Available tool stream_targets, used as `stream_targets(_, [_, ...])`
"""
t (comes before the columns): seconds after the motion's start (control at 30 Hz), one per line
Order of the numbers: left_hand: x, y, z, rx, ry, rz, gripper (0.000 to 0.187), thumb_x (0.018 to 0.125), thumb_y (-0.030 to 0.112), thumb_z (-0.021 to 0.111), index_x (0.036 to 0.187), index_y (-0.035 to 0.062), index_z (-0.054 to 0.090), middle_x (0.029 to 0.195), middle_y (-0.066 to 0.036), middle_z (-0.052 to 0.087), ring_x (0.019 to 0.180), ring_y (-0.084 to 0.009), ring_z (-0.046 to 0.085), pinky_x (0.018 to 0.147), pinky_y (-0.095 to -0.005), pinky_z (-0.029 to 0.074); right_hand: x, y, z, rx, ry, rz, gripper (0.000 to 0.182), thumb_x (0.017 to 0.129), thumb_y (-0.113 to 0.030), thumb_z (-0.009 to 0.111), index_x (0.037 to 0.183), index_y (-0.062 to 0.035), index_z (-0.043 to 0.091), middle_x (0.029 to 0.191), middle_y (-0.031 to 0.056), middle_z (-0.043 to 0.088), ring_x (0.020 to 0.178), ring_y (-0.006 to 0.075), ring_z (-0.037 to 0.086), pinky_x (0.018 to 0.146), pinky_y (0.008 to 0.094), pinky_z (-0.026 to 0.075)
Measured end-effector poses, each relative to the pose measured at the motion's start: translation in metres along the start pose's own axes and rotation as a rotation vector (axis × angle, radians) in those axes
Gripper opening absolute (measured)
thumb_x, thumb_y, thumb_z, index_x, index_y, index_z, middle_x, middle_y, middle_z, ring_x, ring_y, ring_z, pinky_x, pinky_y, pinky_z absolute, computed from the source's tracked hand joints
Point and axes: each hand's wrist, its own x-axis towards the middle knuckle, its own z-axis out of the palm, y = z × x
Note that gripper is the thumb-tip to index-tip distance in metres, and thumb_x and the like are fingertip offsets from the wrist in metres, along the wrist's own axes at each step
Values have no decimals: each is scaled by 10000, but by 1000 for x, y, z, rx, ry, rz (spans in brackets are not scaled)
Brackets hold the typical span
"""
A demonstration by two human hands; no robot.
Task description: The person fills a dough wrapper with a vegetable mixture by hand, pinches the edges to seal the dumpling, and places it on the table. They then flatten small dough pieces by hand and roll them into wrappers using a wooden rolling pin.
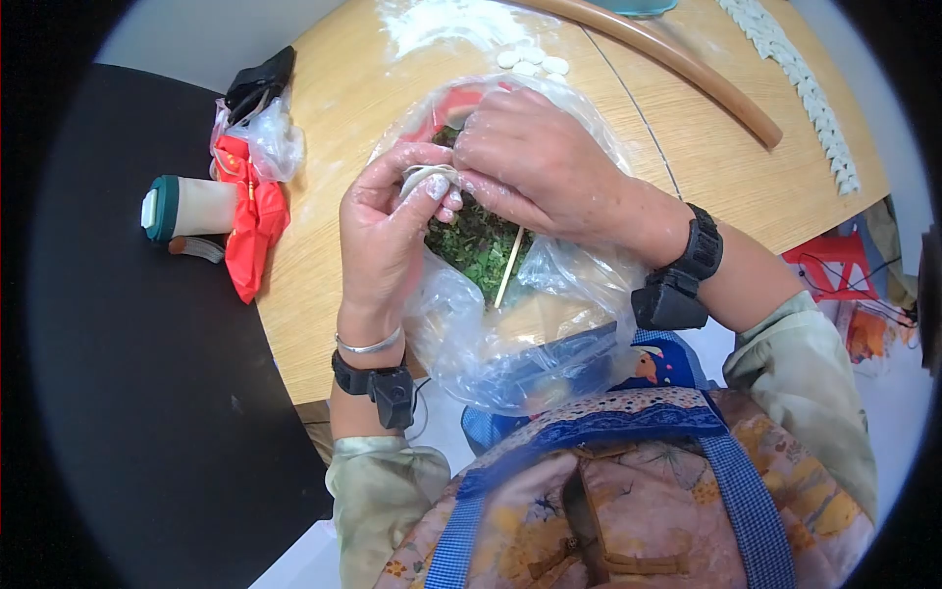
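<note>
Room lies between plastic bag and wooden rod.

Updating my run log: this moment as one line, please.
left hand: holds dough piece; right hand: at its edge; below: chopped greens

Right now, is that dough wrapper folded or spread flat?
Folded: the dough wrapper shows curved edges close together in the left hand. Whether it's sealed, I can't tell.

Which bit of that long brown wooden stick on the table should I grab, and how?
Grip the long wooden stick around its shaft, just short of its rounded end, probably from above on the wearer's right. That end lies uncovered on the table, and the smooth, rounded shape should be easy to circle. The other end is out of view.
</note>
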Motion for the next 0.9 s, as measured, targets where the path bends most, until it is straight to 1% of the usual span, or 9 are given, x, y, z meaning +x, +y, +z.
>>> stream_targets(0.07, [0, 1, 2, 27, 34, 11, 229, 930, -8, 649, 1157, -42, 640, 972, -78, 677, 807, -111, 640, 719, -222, 520, 0, 0, 0, -4, -20, 4, 234, 856, -189, 673, 1044, -49, 654, 981, 102, 640, 1017, 299, 584, 898, 433, 440])
stream_targets(0.27, [2, 2, -1, 3, 36, 40, 224, 938, -2, 646, 1158, -33, 619, 975, -78, 671, 806, -112, 641, 718, -222, 522, 1, 3, 0, -23, 24, -6, 203, 858, -174, 670, 1019, -53, 648, 974, 112, 642, 994, 311, 593, 884, 448, 447])
stream_targets(0.47, [1, 1, -2, -5, 23, 28, 199, 941, 2, 647, 1136, -29, 623, 969, -80, 669, 796, -111, 635, 705, -221, 517, 2, 4, -5, 44, -20, 16, 202, 878, -217, 666, 1002, -59, 647, 945, 118, 653, 964, 324, 608, 889, 459, 443])
stream_targets(0.53, [1, 1, -3, -3, 23, 23, 195, 941, 4, 648, 1132, -27, 626, 966, -79, 669, 793, -111, 634, 702, -221, 517, 2, 5, -3, 35, -25, -2, 230, 879, -251, 669, 1010, -63, 648, 951, 119, 664, 967, 326, 614, 899, 462, 440])
stream_targets(0.63, [1, 1, -2, 5, 23, 18, 185, 940, 6, 652, 1121, -23, 632, 960, -76, 669, 788, -110, 634, 698, -222, 516, 1, 2, -4, 19, -34, 11, 254, 878, -258, 673, 1037, -62, 647, 967, 115, 670, 981, 326, 616, 908, 460, 438])
stream_targets(0.77, [1, 1, 1, 19, 19, 19, 171, 936, 8, 660, 1104, -21, 641, 950, -70, 669, 779, -107, 636, 692, -221, 519, 1, 1, -4, 16, -27, 2, 266, 879, -256, 672, 1061, -64, 646, 963, 110, 670, 986, 321, 620, 914, 456, 439])
stream_targets(0.9, [0, 1, 2, 72, 42, 6, 172, 936, 8, 663, 1104, -21, 641, 948, -70, 670, 771, -107, 638, 693, -221, 522, 0, 1, -3, -12, -26, -20, 260, 876, -238, 670, 1072, -70, 646, 956, 93, 672, 966, 296, 629, 895, 444, 443])
